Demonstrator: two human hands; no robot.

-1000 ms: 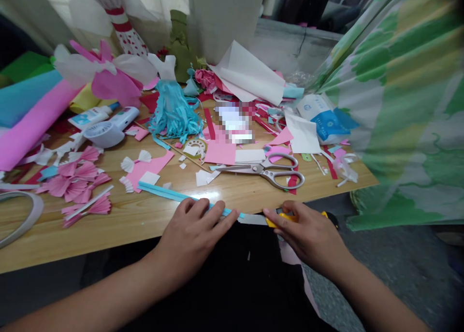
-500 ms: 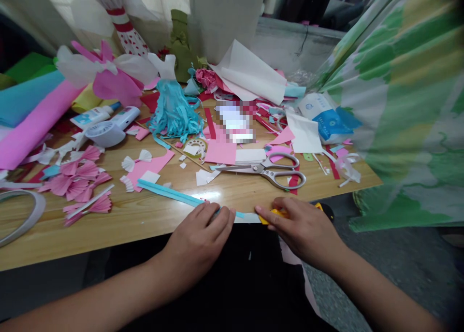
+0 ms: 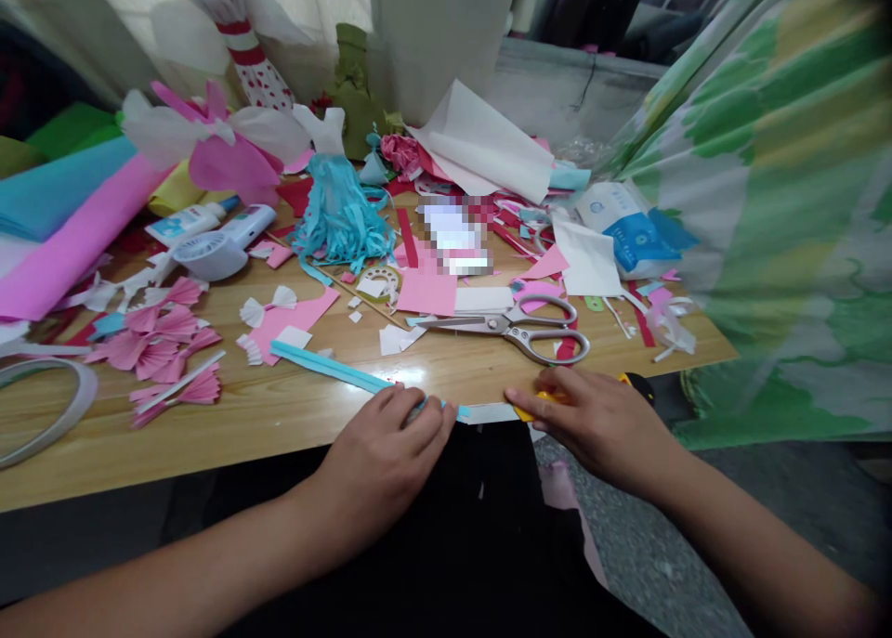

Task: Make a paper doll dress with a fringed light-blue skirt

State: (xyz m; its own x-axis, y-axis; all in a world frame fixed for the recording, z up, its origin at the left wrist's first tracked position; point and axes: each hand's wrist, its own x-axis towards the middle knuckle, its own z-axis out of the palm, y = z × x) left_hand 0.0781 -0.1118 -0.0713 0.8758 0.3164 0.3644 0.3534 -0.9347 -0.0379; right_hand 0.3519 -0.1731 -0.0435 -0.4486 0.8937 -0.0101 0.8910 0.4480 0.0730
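Note:
My left hand point(image 3: 390, 448) rests at the table's front edge, its fingers bent and pressed down on a narrow light-blue paper strip point(image 3: 327, 364). The strip runs up and left across the wood, and its right end pokes out past my fingertips. In my right hand point(image 3: 599, 424) is a yellow utility knife point(image 3: 548, 398), partly covered by the fingers. Its long pale blade point(image 3: 491, 413) points left along the table edge, with the tip by the strip's end. Silver scissors point(image 3: 502, 322) lie just beyond my hands.
Pink pleated bows point(image 3: 160, 341) and a roll of tape point(image 3: 87, 387) lie to the left. Behind stands a blue fringed paper dress point(image 3: 341, 211). A blue-and-white packet point(image 3: 631, 229) and the leafy green curtain point(image 3: 759, 211) are on the right. Paper scraps are scattered between.
My right hand has drawn the knife slightly to the right, away from my left hand, so more of the blade shows. The left hand stays pressed on the strip.

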